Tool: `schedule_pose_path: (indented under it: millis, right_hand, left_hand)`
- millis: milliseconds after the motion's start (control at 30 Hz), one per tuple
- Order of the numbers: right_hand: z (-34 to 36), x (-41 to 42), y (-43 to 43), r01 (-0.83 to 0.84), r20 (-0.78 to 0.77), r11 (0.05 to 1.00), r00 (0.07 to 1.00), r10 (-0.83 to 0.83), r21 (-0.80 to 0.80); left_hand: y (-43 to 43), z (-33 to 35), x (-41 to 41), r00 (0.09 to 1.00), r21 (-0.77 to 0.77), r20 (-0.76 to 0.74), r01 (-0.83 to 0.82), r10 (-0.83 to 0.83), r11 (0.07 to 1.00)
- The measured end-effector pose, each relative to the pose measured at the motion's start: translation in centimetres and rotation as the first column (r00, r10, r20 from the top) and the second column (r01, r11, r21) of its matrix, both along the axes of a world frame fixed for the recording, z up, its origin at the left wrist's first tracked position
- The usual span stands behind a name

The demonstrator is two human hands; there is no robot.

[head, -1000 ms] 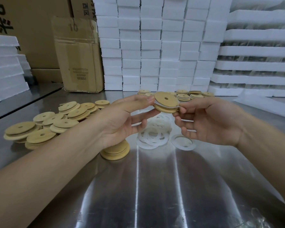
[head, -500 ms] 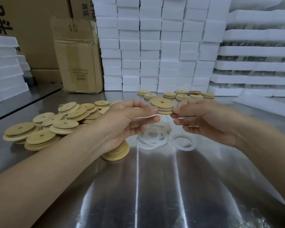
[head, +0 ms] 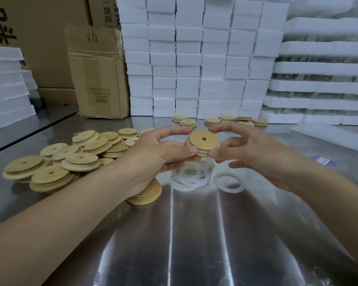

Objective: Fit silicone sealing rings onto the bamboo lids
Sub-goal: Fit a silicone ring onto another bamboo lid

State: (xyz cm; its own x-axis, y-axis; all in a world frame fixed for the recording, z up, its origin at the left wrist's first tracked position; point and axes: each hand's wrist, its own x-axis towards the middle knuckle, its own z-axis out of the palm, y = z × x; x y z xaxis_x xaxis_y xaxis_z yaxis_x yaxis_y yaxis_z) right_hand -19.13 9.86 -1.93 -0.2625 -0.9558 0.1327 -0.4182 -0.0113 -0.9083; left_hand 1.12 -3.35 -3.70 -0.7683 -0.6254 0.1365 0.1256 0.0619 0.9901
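Thumb and curled fingers of the left hand pinch a bamboo lid by its left edge, and the right hand pinches the opposite edge, both held above the steel table. A white silicone ring sits around the lid's lower step, partly hidden by fingertips. Below lie a heap of rings and a single ring just beside it. A pile of lids spreads at left, a short stack sits under the left wrist, and more lids lie near the foam blocks. The contents of the cardboard box cannot be seen.
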Motion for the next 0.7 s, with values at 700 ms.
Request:
schedule_pose_path:
  millis: [700]
  right_hand:
    - [-3.3, -4.4, -1.0, 0.445, -0.585, 0.895, 0.722, -0.369, -0.015]
  left_hand:
    - [-0.3, 0.0, 0.1, 0.972, -0.102, 0.095, -0.204, 0.214, 0.974]
